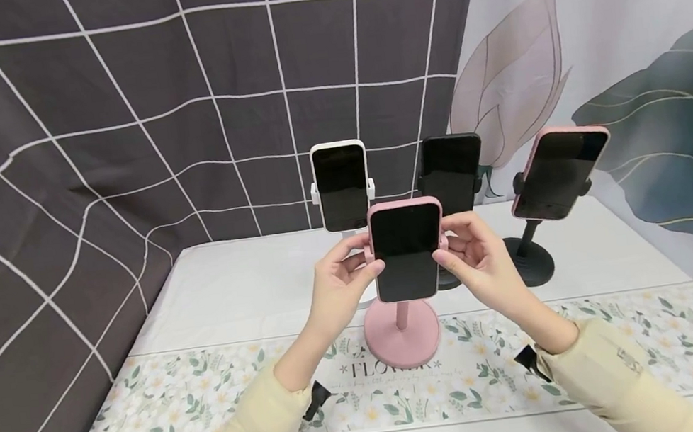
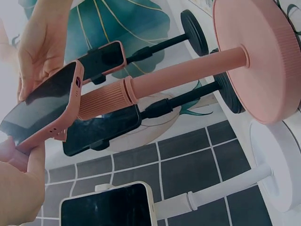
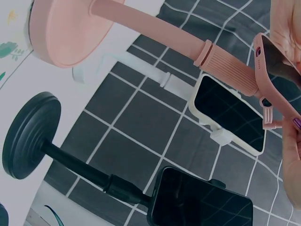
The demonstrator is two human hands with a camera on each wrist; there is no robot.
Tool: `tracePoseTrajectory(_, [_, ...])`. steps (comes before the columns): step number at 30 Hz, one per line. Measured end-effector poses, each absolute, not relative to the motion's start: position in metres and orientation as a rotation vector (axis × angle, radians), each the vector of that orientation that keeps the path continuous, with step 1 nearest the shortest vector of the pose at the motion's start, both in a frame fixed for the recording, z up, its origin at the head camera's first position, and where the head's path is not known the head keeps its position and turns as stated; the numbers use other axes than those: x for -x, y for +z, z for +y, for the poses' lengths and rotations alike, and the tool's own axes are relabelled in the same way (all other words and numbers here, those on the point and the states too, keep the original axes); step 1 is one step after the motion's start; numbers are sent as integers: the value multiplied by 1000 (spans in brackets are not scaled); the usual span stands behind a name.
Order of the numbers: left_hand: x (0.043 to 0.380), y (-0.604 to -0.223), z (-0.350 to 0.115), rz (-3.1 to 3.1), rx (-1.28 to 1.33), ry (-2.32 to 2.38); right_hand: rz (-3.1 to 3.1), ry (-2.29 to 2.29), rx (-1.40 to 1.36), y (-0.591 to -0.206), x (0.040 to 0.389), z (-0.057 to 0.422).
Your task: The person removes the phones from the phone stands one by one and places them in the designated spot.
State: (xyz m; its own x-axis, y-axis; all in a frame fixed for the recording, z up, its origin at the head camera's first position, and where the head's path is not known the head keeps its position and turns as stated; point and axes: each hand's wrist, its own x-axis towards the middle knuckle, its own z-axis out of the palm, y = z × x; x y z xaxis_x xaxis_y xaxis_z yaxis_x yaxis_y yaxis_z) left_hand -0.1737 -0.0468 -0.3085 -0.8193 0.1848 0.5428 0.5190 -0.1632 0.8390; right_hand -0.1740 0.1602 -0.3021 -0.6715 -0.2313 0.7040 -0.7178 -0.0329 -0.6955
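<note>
A phone in a pink case (image 1: 409, 255) stands upright in the clamp of a pink phone stand (image 1: 403, 341), its dark screen facing me. At its left edge my left hand (image 1: 342, 279) pinches the phone and clamp side, thumb at the front. The right hand (image 1: 482, 263) does likewise at the right edge, its thumb on the phone's front rim. From the left wrist view, the pink phone (image 2: 47, 106) sits at the end of the ribbed pink stem (image 2: 188, 73). One small clamp arm (image 3: 269, 115) shows under the phone in the right wrist view.
Behind are a white-framed phone (image 1: 342, 186) on a white stand, a black phone (image 1: 452, 170) on a black stand, and at right another pink-cased phone (image 1: 560, 174) on a black stand. A floral cloth (image 1: 213, 395) covers the table. Dark grid fabric (image 1: 226, 58) hangs behind.
</note>
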Motion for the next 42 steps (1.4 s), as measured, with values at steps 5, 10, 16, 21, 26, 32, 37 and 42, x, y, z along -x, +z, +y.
tracePoseTrajectory(5, [183, -308, -49, -1870, 787, -2069, -1894, 1779, -972, -300, 183, 156])
tracePoseTrajectory(10, [190, -308, -52, -1898, 748, -2042, -1974, 1768, -911, -298, 190, 154])
tracePoseTrajectory(16, [189, -308, -57, -2031, 779, -1876, -2030, 1727, -881, -297, 185, 154])
tracePoseTrajectory(21, [193, -304, -62, -2195, 821, -1663, -2025, 1401, -888, -282, 179, 149])
tracePoseTrajectory(26, [199, -298, -66, -2319, 910, -1316, -1939, 844, -861, -260, 175, 131])
tracePoseTrajectory(32, [203, -293, -70, -2290, 952, -712, -2058, 390, -754, -251, 174, 95])
tracePoseTrajectory(37, [202, -289, -71, -2299, 935, -562, -2174, 261, -636, -248, 180, 73])
tracePoseTrajectory(42, [202, -287, -71, -2306, 954, -457, -2104, 193, -547, -254, 187, 66])
